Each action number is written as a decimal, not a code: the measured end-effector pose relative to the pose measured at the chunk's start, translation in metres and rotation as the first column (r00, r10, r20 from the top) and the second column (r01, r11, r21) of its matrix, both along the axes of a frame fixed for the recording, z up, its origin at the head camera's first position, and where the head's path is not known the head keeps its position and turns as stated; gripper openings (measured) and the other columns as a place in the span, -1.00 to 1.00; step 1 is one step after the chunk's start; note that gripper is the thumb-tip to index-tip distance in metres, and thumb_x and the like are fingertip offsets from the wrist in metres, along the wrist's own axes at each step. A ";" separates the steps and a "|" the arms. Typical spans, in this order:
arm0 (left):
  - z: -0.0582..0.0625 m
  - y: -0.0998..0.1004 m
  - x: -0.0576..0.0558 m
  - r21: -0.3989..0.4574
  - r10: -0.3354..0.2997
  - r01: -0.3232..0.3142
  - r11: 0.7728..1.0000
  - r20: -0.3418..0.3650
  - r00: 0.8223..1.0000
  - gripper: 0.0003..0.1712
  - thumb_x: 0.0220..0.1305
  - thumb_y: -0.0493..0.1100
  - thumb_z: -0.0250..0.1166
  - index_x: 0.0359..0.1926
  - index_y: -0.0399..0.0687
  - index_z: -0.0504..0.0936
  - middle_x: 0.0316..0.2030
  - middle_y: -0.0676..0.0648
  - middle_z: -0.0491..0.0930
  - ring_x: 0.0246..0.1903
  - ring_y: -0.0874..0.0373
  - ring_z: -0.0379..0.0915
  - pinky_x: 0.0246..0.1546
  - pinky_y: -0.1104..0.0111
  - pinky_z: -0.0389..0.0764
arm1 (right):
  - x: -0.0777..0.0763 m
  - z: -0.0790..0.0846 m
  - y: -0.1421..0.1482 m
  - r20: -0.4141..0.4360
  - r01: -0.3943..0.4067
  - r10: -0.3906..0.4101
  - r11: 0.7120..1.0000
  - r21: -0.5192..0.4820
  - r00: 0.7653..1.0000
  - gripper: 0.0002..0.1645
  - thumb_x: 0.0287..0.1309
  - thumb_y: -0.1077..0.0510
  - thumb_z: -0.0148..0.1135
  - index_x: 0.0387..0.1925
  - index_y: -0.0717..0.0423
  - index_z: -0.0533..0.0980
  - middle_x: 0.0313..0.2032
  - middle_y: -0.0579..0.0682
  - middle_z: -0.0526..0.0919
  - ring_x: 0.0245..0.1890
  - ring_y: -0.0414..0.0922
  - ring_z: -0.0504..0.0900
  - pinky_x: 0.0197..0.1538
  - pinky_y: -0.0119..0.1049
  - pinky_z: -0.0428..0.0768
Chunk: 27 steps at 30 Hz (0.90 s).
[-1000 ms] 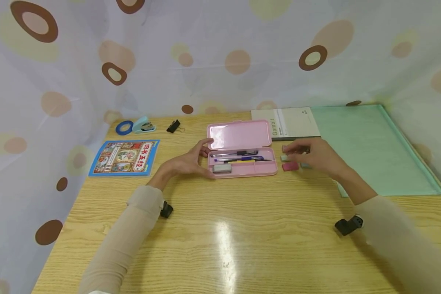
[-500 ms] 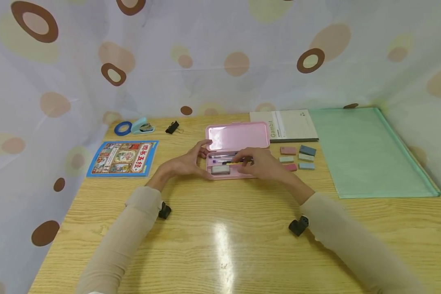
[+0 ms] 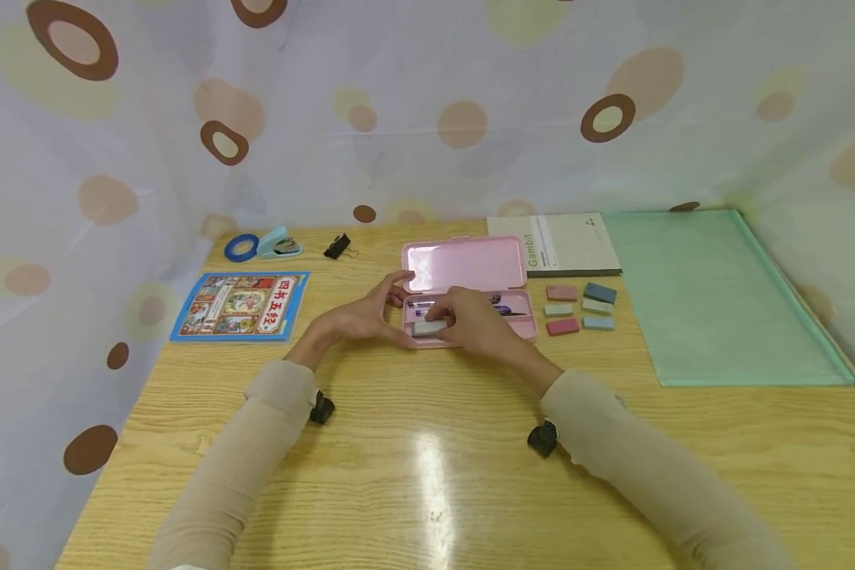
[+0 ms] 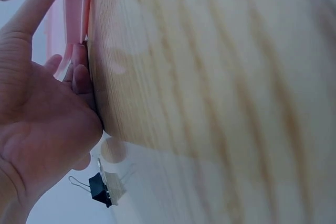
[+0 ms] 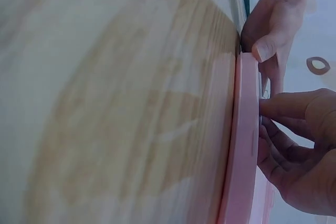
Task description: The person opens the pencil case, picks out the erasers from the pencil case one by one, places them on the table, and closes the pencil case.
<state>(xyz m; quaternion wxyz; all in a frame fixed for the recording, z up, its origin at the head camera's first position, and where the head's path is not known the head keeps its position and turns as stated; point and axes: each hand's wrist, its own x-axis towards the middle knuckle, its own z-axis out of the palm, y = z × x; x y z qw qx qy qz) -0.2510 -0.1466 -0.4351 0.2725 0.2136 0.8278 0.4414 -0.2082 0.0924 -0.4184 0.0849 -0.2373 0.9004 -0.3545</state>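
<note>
A pink pencil case lies on the table with its lid folded back. My left hand holds its left end, thumb at the near corner and fingers along the far side. Inside the case, my right hand pinches a whitish eraser in the near left compartment. Pens lie behind it, partly hidden by that hand. In the right wrist view, the right thumb and fingers reach over the case's pink wall.
Right of the case are several small blocks, among them a crimson one. Behind are a notebook and a green mesh pouch. At left are a blue-edged booklet, blue tape, a stapler and a binder clip.
My right hand has moved left from the small blocks, across the pens, to the eraser in the pencil case. My left hand has stayed at the case's left end.
</note>
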 end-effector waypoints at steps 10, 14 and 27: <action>-0.001 -0.001 0.000 0.002 0.000 0.000 1.000 0.003 1.000 0.36 0.05 -0.10 0.66 0.65 0.22 -0.12 0.31 -0.10 0.26 0.31 0.01 0.20 0.44 0.09 0.23 | 0.005 0.005 0.014 0.038 0.070 -0.068 0.995 -0.067 0.997 -0.74 0.10 0.33 0.43 -0.13 0.13 0.76 -0.25 0.03 0.65 -0.23 -0.05 0.54 -0.14 -0.20 0.51; -0.001 -0.002 0.000 0.012 -0.005 0.005 1.000 0.000 1.000 0.36 0.05 -0.11 0.66 0.65 0.21 -0.12 0.30 -0.11 0.27 0.31 0.01 0.20 0.45 0.09 0.21 | 0.007 0.012 0.034 0.063 0.092 -0.084 0.988 -0.127 0.994 -0.74 0.11 0.29 0.47 -0.11 0.09 0.76 -0.19 0.03 0.70 -0.21 -0.04 0.55 -0.11 -0.19 0.52; -0.002 -0.002 -0.001 0.002 -0.014 0.014 1.000 -0.013 1.000 0.36 0.07 -0.11 0.65 0.65 0.20 -0.13 0.33 -0.10 0.25 0.31 0.01 0.18 0.44 0.11 0.22 | 0.019 0.017 0.119 0.077 0.168 -0.163 0.984 -0.065 0.984 -0.73 0.23 0.25 0.42 -0.02 0.07 0.72 -0.07 0.05 0.72 -0.16 -0.03 0.57 -0.03 -0.18 0.58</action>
